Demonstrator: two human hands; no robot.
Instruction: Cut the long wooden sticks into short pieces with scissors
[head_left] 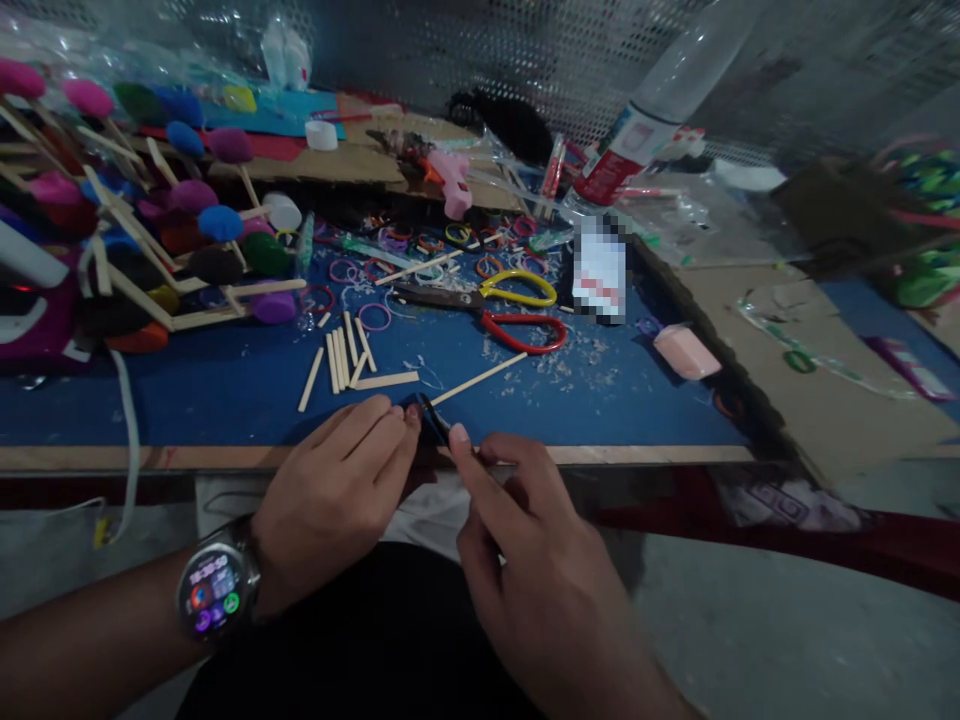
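Observation:
My left hand (337, 485), with a smartwatch on its wrist, is closed at the table's front edge, its fingertips pinching the end of a small dark piece. My right hand (525, 540) is closed on the other side of that thin dark piece (433, 420), which runs between both hands; what it is I cannot make out. A thin wooden stick (480, 379) extends right from just beyond it. Several short sticks (340, 358) lie behind my left hand. Scissors (480, 298) with one yellow and one red handle lie open on the blue table (637, 400).
Colourful padded sticks (195, 195) and a purple-white device (37, 300) with a cable stand left. Behind are rubber bands, a pink object (452, 182), a bottle (637, 130) and a pixelated item (600, 268). Cardboard (832, 340) lies right, near a peach block (686, 352).

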